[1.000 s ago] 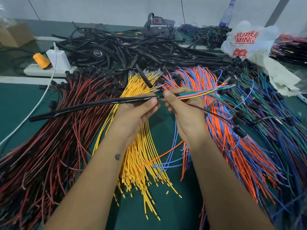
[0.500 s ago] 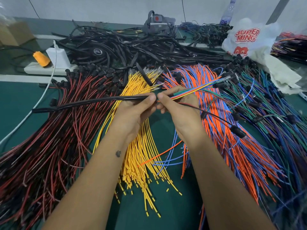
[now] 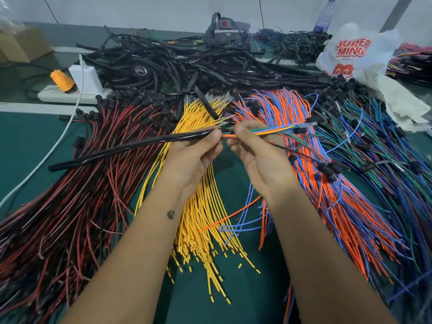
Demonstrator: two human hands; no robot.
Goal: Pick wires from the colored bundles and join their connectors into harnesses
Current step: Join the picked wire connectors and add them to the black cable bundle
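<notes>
The left hand (image 3: 194,155) pinches the right end of a black sleeve (image 3: 131,147) between thumb and fingers; the sleeve runs away to the left, over the red-and-black bundle (image 3: 77,195). The right hand (image 3: 261,157) pinches a thin group of coloured wires (image 3: 273,130) just right of the sleeve's mouth. The two hands are almost touching, and a short length of wire shows between them, entering the sleeve. The wires fan out to the right, above the orange-and-blue bundle (image 3: 327,195). A thin black lead with a dark connector (image 3: 327,170) trails from under the right hand towards the right.

The yellow bundle (image 3: 205,218) lies under and between the forearms on the green table (image 3: 30,141). Green, blue and purple wires (image 3: 385,164) spread at far right. Farther off sit a heap of black sleeves (image 3: 187,64), a white power strip (image 3: 70,94) with an orange plug and a white charger, and a white bag (image 3: 353,52).
</notes>
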